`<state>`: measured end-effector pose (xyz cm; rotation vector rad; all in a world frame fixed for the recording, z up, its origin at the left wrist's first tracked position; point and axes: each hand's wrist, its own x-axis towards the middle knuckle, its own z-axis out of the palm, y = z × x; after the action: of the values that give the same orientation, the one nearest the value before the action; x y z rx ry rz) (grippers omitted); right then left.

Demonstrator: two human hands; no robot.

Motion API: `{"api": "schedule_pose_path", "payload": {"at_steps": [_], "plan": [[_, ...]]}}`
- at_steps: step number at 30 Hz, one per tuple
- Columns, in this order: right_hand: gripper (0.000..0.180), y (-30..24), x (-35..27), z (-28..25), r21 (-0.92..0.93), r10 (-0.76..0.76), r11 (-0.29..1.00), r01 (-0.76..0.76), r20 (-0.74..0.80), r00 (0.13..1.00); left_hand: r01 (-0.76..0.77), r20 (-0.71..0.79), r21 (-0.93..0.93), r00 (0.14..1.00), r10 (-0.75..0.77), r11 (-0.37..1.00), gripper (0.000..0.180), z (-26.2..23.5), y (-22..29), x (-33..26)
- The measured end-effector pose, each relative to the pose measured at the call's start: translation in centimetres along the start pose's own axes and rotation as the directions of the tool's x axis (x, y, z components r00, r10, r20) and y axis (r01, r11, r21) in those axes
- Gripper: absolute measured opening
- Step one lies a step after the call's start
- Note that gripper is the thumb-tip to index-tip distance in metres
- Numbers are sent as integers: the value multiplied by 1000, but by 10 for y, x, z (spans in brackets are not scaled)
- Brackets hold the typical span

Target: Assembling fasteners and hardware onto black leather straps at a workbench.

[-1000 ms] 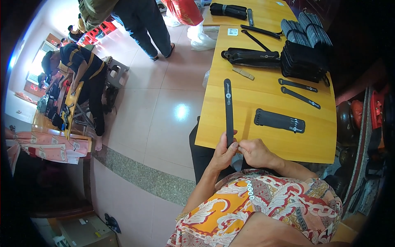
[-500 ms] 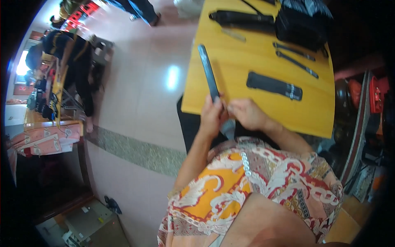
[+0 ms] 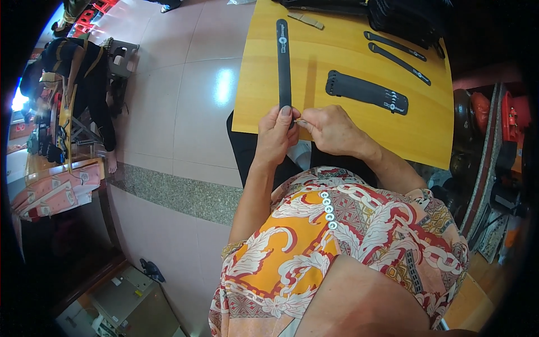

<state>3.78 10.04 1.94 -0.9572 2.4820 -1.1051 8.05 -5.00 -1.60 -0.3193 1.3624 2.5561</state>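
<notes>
Yellow tabletop spreads ahead of you, with a stack of black straps right of its middle and two loose straps beyond that, toward its right edge. By its near left edge, your left hand grips the lower end of a single black strap; your right hand pinches close beside that end, on what you cannot tell. Should your left grip slacken under a pull from the right, the strap could twist or drop off that near edge, since its long part looks unsupported. It is flat, narrow and nearly straight, pointing away from you, with pale print and a round white mark near its rounded tip
</notes>
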Motion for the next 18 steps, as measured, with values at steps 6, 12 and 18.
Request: {"api": "schedule_pose_path", "payload": {"at_steps": [6,12,18], "plan": [[16,11,12,-4,253,68,961,-114,182,981,-50,56,-17,997,51,999,28,-7,0,0],[12,11,8,6,439,160,862,-252,236,958,-97,79,89,993,90,991,28,-10,-3,0],[19,9,3,16,-246,-288,937,249,-137,948,-115,53,141,993,109,983,25,-7,-4,0]]}}
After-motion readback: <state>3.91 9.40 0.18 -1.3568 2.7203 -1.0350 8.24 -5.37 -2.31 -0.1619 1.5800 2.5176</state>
